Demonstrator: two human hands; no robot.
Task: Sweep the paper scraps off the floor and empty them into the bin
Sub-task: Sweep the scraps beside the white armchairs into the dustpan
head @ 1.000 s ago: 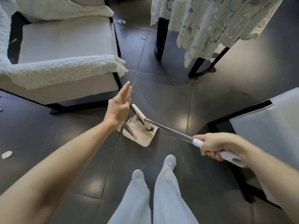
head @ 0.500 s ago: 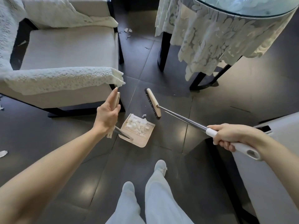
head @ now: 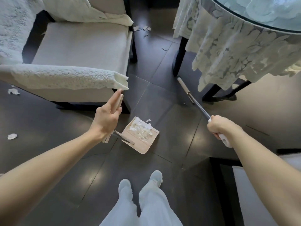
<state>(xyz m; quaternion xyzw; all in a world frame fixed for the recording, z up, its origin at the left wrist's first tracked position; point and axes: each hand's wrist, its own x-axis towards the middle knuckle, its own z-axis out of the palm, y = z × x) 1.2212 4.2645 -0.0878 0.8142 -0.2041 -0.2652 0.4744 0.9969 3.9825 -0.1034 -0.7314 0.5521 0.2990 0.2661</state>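
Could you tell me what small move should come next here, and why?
Probably draw the broom head back toward the dustpan and flick in the loose scrap lying just outside its mouth. That head sits away by the table leg; the right hand grips the pole, the left hand holds the dustpan's handle.

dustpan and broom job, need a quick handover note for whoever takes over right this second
Left hand holds the dustpan by its long handle; the pan sits on the floor with a pile of scraps in it.
Right hand grips the broom, its head out by the table leg.
Done: one pile swept in.
To do: the scrap at the pan's lip, scraps at left, scraps up top past the chair, then emptying; no bin in view.
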